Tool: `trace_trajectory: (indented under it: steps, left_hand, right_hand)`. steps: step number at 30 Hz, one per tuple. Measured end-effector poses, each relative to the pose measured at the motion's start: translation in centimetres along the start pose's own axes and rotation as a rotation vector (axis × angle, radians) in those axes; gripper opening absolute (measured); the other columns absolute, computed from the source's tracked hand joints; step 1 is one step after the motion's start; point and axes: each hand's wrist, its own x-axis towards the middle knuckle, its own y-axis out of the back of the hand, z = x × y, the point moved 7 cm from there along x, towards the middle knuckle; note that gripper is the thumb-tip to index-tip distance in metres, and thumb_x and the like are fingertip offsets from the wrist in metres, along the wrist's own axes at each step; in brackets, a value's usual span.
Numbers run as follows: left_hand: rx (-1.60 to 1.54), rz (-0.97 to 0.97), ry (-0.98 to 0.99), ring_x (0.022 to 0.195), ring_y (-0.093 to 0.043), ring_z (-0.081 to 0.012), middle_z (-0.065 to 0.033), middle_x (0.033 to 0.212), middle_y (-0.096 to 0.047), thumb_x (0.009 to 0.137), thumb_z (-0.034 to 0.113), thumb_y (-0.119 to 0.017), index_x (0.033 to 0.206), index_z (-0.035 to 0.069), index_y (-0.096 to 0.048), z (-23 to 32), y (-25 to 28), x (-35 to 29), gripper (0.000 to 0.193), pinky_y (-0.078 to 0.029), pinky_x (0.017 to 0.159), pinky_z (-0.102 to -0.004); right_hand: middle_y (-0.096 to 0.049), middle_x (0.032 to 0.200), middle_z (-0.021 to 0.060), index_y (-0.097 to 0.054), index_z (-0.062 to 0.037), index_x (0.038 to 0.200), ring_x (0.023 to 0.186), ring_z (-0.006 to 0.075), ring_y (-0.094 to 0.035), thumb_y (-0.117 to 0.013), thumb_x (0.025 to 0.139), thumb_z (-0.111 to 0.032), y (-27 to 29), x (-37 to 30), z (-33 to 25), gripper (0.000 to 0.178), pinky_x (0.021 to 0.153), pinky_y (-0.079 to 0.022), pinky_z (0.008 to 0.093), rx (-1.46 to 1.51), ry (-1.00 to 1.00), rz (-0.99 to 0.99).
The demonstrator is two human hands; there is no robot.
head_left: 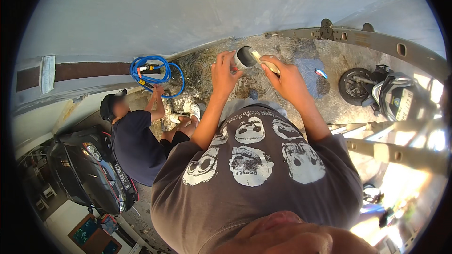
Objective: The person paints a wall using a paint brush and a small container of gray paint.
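My left hand [224, 74] is wrapped around a small, light-coloured paint container [238, 64], held up in front of my chest with its mouth toward me. Dark grey paint [244, 56] coats its inside. In my right hand [286, 81] is a paintbrush [272, 67] with a pale yellowish handle, gripped between thumb and fingers. The brush head [255, 53] lies at the right side of the container's mouth; whether it touches the rim cannot be told.
A grey wall [141, 14] with darker patches rises ahead. At left, a person [136, 136] crouches with hands near a coiled blue hose [167, 73], a dark car [84, 169] behind. A metal ladder [376, 40] spans the right, near a motorcycle [391, 96]. A bluish patch [308, 73] marks the floor.
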Motion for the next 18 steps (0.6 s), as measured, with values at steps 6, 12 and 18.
trace_trajectory:
  steps: [6, 12, 18]
  left_hand:
    - [-0.096, -0.025, -0.008, 0.109, -0.063, -0.0309, -0.0094, 0.130, -0.059, 0.057, 0.004, -0.092, 0.132, 0.011, -0.060, -0.8, -0.2, 0.1, 0.082, -0.046, 0.089, -0.0434]
    - [-0.074, 0.004, -0.114, 0.101, -0.065, -0.0308, -0.0101, 0.128, -0.060, 0.056, 0.001, -0.093, 0.129, 0.010, -0.061, 1.1, 0.6, 0.5, 0.081, -0.048, 0.091, -0.0449]
    - [-0.095, -0.081, -0.062, 0.113, -0.061, -0.0302, -0.0083, 0.129, -0.059, 0.059, 0.005, -0.092, 0.132, 0.011, -0.061, 0.4, -0.2, 0.3, 0.080, -0.044, 0.091, -0.0433]
  right_hand:
    - [-0.073, 0.089, 0.0062, -0.073, -0.0050, 0.109, 0.072, 0.0144, -0.065, -0.077, 0.094, -0.020, 0.6, 0.7, 2.5, 0.022, 0.063, -0.051, 0.0310, 0.524, -0.003, -0.144]
    - [-0.069, 0.092, 0.0053, -0.068, -0.0028, 0.102, 0.075, 0.0138, -0.059, -0.072, 0.097, -0.016, 1.6, 0.7, 3.2, 0.015, 0.065, -0.047, 0.0281, 0.399, 0.120, -0.110]
    - [-0.067, 0.095, 0.0112, -0.062, -0.0035, 0.104, 0.082, 0.0281, -0.061, -0.066, 0.097, -0.013, 2.7, 0.4, 2.4, 0.013, 0.075, -0.049, 0.0367, 0.209, 0.116, -0.160]
